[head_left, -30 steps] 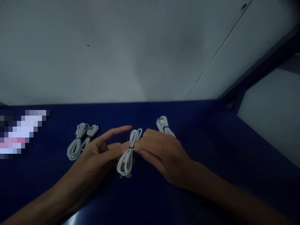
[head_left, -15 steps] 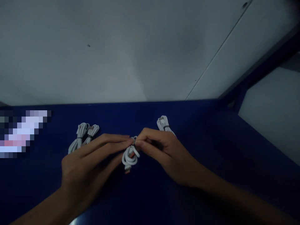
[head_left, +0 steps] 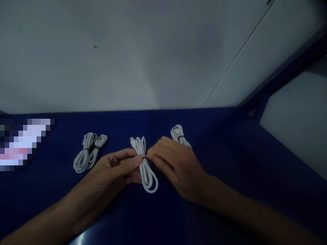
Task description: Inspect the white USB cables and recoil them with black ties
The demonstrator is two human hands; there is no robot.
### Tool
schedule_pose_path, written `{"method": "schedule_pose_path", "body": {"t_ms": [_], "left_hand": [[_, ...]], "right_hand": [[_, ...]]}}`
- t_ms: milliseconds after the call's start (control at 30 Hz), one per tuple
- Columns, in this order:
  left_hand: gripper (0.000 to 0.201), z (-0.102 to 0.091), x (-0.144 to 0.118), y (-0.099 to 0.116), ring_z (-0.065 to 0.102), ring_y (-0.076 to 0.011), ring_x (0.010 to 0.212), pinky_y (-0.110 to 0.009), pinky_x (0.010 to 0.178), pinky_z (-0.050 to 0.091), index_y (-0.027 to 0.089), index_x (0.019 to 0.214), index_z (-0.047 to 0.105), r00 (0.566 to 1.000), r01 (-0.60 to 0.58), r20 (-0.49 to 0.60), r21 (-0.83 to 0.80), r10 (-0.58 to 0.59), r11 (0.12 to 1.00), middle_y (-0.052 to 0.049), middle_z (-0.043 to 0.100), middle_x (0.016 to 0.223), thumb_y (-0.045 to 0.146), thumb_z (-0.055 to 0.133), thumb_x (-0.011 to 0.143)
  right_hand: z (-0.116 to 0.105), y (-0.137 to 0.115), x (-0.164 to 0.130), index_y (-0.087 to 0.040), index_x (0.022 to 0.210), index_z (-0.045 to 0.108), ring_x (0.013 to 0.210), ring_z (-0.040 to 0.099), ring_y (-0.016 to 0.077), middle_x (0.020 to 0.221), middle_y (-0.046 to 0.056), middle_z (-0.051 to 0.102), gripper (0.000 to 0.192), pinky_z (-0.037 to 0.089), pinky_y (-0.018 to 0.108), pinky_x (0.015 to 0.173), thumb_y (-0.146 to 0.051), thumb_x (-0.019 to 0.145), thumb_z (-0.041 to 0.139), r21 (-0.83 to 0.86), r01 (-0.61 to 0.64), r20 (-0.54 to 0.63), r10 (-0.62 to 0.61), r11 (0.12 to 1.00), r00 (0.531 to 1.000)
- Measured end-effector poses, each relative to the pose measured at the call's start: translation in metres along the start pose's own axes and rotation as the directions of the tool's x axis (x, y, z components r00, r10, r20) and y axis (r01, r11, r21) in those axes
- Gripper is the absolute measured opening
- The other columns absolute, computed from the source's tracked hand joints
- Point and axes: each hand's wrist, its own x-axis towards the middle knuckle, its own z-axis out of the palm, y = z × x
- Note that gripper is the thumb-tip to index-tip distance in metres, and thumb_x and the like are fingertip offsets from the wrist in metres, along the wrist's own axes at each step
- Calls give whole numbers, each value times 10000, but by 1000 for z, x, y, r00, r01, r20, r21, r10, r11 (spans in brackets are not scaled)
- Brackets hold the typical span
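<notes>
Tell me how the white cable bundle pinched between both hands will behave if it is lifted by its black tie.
The cable bundle would probably flop: its loops sag in soft curves below the black tie. It looks light, since the left hand and right hand pinch it with fingertips only. Its loose plug end may dangle or swing.

On the dark blue table, the left hand and the right hand both pinch a coiled white cable at its black tie, and the loops hang below the fingers. Two more tied white cables lie together to the left, well apart from the hands. Another cable bundle lies just behind the right hand, near the grey wall.
</notes>
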Motion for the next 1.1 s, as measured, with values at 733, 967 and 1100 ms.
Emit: {"method": "schedule_pose_path", "body": {"t_ms": [733,967,1100], "left_hand": [[255,-3,7,-1,832,-243,1045,-315,929,651,243,1276,868,993,-55,111,70,47,996,-90,875,1233,349,696,1120],[246,-5,7,-3,830,-242,1060,-330,986,638,229,1219,875,992,-68,115,54,61,996,-91,870,1244,329,667,1133],[270,-8,12,-5,781,-279,1218,-373,1064,619,215,1259,851,994,-52,102,40,47,998,-119,821,1369,378,684,1123]], "right_hand": [[-12,-21,-1,-227,884,613,618,463,116,721,-59,532,349,374,265,553,-335,1189,483,447,-501,187,470,741,863],[-10,-6,4,-202,753,604,617,490,127,717,-16,567,439,397,263,573,-349,1157,514,656,-647,431,512,389,743],[-12,0,7,-208,745,587,529,372,107,615,-58,459,436,387,252,558,-399,1134,541,693,-682,530,478,232,701]]}}
